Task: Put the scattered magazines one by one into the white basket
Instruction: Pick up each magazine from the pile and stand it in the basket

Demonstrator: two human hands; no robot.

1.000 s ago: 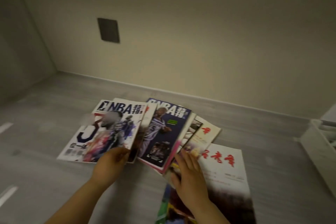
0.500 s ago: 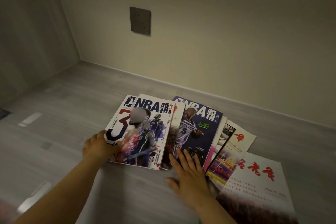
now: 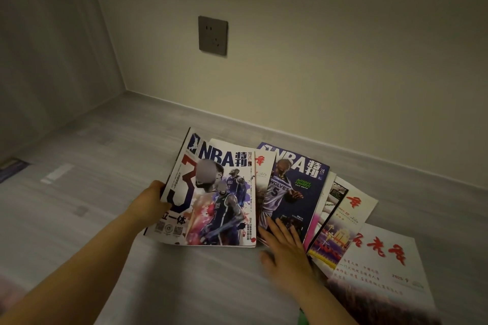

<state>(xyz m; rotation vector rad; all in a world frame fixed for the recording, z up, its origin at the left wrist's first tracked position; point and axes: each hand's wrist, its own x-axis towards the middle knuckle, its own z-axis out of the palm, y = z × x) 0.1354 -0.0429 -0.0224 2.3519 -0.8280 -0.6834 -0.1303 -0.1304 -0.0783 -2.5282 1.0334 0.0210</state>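
Several magazines lie fanned out on the grey floor. The leftmost is a white NBA magazine with a big red and blue 3; its left edge is tilted up off the floor. My left hand grips that left edge. A dark blue NBA magazine lies to its right, partly under it. My right hand rests flat, fingers spread, on the lower edge of the blue one. A white magazine with red characters lies at the lower right. The white basket is out of view.
A beige wall with a dark socket plate stands behind the magazines. A grey wall closes the left side. Bare grey floor stretches to the left of the pile. More magazines overlap between the blue and the white one.
My left hand moved from the bottom edge of the white NBA magazine to its left edge and lifted that side. The view swung left, and the basket left the frame.
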